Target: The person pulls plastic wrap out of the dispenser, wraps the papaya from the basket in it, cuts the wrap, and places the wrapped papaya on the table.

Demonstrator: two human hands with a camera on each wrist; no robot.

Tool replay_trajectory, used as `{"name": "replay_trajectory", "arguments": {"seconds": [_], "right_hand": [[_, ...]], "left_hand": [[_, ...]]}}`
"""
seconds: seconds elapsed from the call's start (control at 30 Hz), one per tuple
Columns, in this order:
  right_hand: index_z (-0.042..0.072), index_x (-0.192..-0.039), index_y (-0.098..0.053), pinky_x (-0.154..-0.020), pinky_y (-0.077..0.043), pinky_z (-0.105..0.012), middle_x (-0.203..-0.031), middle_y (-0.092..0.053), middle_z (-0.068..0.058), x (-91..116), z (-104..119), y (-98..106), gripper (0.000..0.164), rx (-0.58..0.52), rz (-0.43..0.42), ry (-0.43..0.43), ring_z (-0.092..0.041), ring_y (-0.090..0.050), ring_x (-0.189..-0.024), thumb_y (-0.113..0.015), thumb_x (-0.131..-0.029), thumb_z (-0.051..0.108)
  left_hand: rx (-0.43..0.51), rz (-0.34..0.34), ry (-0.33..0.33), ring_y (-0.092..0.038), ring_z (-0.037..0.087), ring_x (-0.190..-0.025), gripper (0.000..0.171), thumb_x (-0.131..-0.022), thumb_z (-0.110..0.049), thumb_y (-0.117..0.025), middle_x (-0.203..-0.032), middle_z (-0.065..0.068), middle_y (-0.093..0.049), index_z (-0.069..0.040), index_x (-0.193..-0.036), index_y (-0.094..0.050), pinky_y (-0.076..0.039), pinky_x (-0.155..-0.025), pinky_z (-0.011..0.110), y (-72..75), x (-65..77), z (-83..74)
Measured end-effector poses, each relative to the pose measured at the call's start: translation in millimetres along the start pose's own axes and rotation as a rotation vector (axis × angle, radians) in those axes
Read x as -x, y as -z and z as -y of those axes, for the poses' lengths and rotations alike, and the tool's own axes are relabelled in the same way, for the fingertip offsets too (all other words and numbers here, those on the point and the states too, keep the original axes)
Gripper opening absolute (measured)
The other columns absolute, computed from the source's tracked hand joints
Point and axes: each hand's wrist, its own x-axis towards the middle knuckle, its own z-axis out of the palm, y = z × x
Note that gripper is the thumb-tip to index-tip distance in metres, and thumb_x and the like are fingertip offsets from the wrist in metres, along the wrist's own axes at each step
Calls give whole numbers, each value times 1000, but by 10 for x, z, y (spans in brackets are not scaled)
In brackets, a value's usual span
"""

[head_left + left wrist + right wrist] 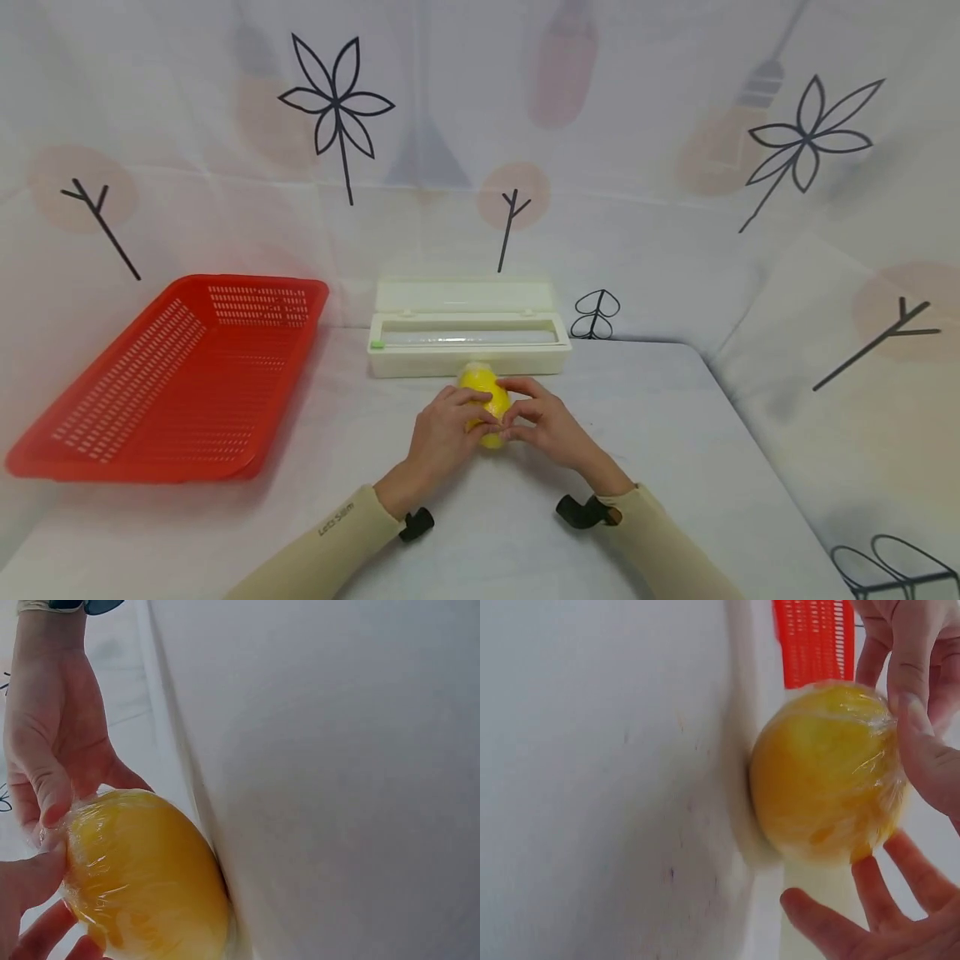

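Observation:
A rounded yellow fruit [480, 382], wrapped in clear cling film [94, 862], sits on the white-covered table between my hands. My left hand [448, 427] comes at it from the left, with fingers over its top and side. From the right, my right hand [553, 427] meets it. Thumbs and fingertips of both hands come together at the near upper side of the fruit [817, 776], pinching the gathered film there. In the right wrist view, other fingers of the right hand [889, 926] spread along the fruit's side. Wrinkles show in the film near the thumbs.
Just behind the fruit stands a white cling film dispenser [468, 364], its lid raised, with a film roll [480, 337] inside. A large red plastic basket [225, 375] lies at the left. Patterned cloth [465, 233] hangs along the back and right.

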Motion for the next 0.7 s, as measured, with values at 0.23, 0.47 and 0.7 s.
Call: {"name": "replay_trajectory", "arguments": {"seconds": [0.23, 0.47, 0.7], "right_hand": [[17, -81, -66, -100, -46, -56, -138, -53, -8, -25, 40, -48, 18, -22, -83, -152, -33, -47, -129, -81, -82, 8], [14, -132, -55, -96, -50, -55, -138, -50, -7, -67, 64, -59, 65, -13, -133, -286, -31, -52, -122, -85, -75, 4], [7, -148, -47, -106, -42, -53, -150, -39, -8, -67, 70, -63, 77, -63, -74, -304, -31, -44, -132, -80, -79, 2]], "left_hand": [[-30, 57, -52, -60, 16, -102, 9, -83, -22, -81, -112, -4, -72, -20, -92, -81, -58, -76, 29, 4, -3, -16], [-35, 130, -34, -60, 15, -109, 26, -76, -29, -88, -114, -6, -72, -19, -99, -79, -56, -83, 32, 30, -10, -25], [-138, 156, -122, -65, 21, -114, 43, -81, -27, -84, -95, -3, -76, -19, -122, -72, -60, -72, 37, 43, 10, -46]]}}
